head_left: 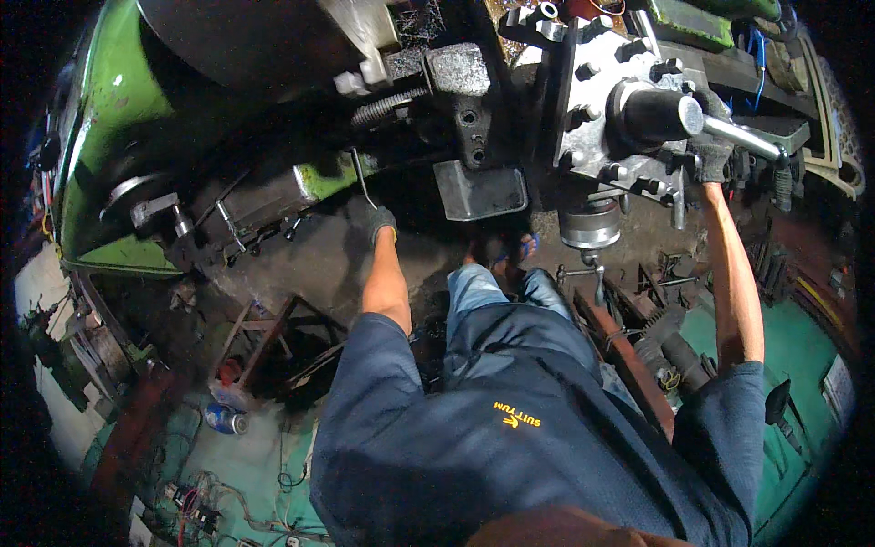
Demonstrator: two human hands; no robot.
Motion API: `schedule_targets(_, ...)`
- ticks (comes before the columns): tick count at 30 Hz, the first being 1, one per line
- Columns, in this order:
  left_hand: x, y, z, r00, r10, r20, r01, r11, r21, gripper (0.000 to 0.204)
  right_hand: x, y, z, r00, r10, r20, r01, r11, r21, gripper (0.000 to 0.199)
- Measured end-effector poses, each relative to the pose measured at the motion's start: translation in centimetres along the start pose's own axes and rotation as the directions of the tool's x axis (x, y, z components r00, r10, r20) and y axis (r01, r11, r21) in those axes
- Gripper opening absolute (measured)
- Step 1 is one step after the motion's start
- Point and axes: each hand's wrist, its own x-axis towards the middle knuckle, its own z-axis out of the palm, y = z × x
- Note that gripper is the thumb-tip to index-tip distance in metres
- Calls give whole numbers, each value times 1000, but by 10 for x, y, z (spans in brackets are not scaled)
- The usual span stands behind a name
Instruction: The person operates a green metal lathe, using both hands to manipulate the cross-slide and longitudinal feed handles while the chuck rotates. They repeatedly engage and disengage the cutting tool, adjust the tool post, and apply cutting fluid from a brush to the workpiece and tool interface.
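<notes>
My left hand (381, 221), in a grey glove, is closed round the lower end of a thin bent metal rod (359, 173) that rises in front of the lathe bed. My right hand (710, 160), also gloved, is beside the square tool post (588, 87) of the lathe. The tool post's clamping lever (743, 139) crosses in front of this hand, so its fingers are mostly hidden. I cannot tell whether it grips anything. Several bolts stick out round the tool post, and a dark round hub (652, 116) sits on top of it.
A round handwheel (589, 226) with a crank is below the tool post. Left stands the green lathe housing (123, 77); a grey metal bracket (480, 190) juts out between my arms. Rusty steel frames (264, 342) and a blue can (225, 418) are on the green floor.
</notes>
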Motion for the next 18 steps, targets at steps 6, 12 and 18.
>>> schedule_targets(6, -64, 82, -112, 951, -118, 285, 141, 988, -62, 42, 11, -8, -3, 997, -70, -24, 70, 997, -26, 23)
schedule_targets(12, -22, 12, -43, 996, 90, 22, -89, 995, -49, 47, 2, 5, -2, 998, -1, -56, 5, 997, 71, 26)
schedule_targets(18, -78, -69, -12, 867, 205, 453, -365, 881, 300, 38, -9, 12, -9, 988, 141, 55, -130, 979, -159, 30)
